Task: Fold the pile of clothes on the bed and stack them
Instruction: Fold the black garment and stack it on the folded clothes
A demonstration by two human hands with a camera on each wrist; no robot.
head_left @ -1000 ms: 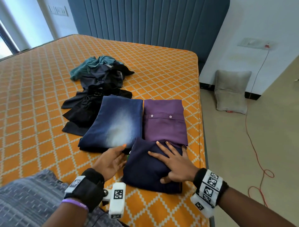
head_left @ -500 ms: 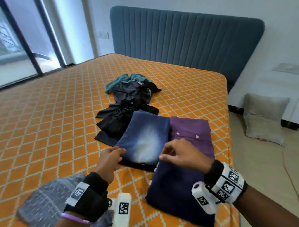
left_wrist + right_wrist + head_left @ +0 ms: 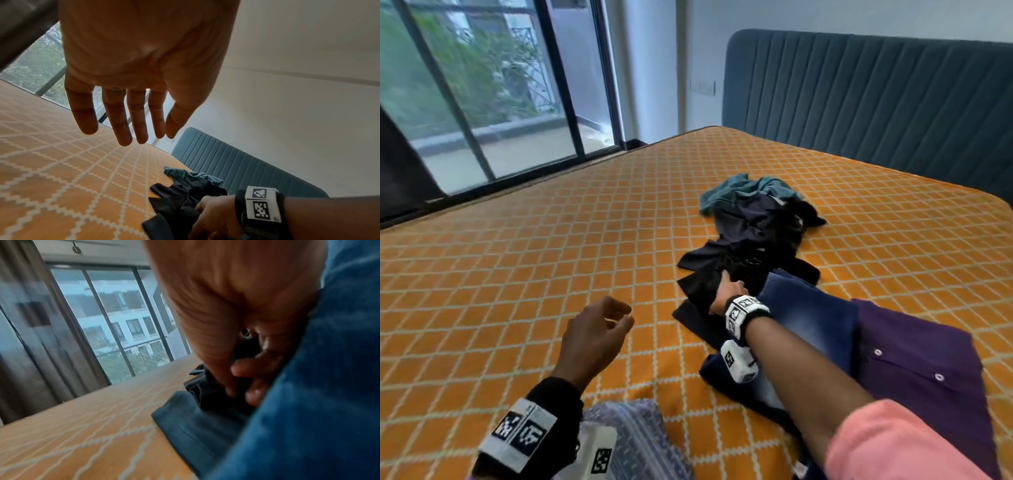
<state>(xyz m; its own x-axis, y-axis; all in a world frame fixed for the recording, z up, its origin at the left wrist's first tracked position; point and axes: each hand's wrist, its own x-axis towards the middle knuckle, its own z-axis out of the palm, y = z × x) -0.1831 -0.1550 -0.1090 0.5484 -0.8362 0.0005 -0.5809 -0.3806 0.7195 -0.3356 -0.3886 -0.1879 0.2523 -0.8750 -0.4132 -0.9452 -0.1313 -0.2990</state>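
Right hand (image 3: 726,291): arm outstretched, fingers clamped on crumpled black garment (image 3: 709,281), 1 o'clock.
Left hand (image 3: 595,337): raised above orange diamond-patterned bedcover (image 3: 517,274), fingers loose, holding nothing.

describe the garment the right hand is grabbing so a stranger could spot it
On the orange bed, a loose clothes pile lies before the headboard. The right hand grips its near end: the black garment, darker than the teal top and beside folded blue jeans.

My right hand (image 3: 726,291) has left the folded navy garment (image 3: 726,377) and now grips black cloth (image 3: 702,284) in the unfolded pile at one o'clock, while my left hand (image 3: 594,337) has lifted, fingers loose, above the bedspread (image 3: 517,274).
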